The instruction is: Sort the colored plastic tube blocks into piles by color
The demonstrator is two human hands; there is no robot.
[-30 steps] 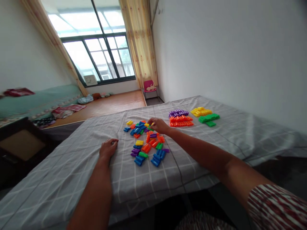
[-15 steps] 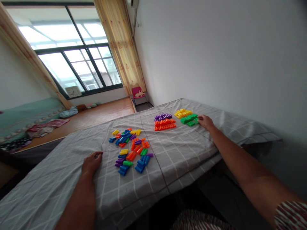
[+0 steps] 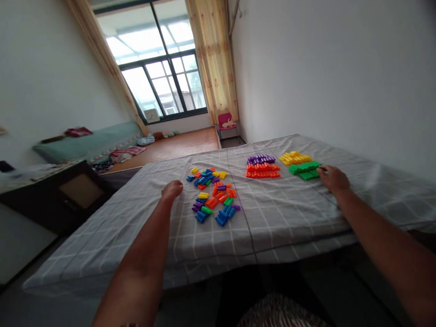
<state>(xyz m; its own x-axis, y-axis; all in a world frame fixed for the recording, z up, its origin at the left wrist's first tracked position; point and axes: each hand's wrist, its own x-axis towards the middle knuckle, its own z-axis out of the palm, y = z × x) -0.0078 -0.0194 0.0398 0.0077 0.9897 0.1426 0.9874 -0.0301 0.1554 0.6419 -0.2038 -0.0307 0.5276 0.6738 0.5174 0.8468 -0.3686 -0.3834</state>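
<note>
Sorting state, judged from layout: four single-colour groups are laid out on the grey checked cloth (image 3: 286, 227). Purple blocks (image 3: 260, 159) sit at the back, with orange blocks (image 3: 262, 174) just in front. Yellow blocks (image 3: 294, 158) lie to the right of the purple, and green blocks (image 3: 303, 169) sit in front of the yellow. Not grouped: a loose mixed pile (image 3: 211, 202) nearer the left hand (image 3: 173, 188), with blue, orange, purple, green and yellow pieces. Blue has no group of its own on the right side. So partly done; a fair share is unsorted. Exact count not readable.

Green group lies flat on the cloth at the right hand (image 3: 335, 179). Long axis of its back row runs roughly left to right across the view, right end a bit farther back. The front row is shorter and roughly parallel. Which end of a single piece is the front: cannot tell.

Right hand: fingers drawn together at the green group's right end; whether they grasp a piece or have let go, cannot tell. Left hand: fingers curled beside the mixed pile, no piece visible in it; clenched or just relaxed, cannot tell.
</note>
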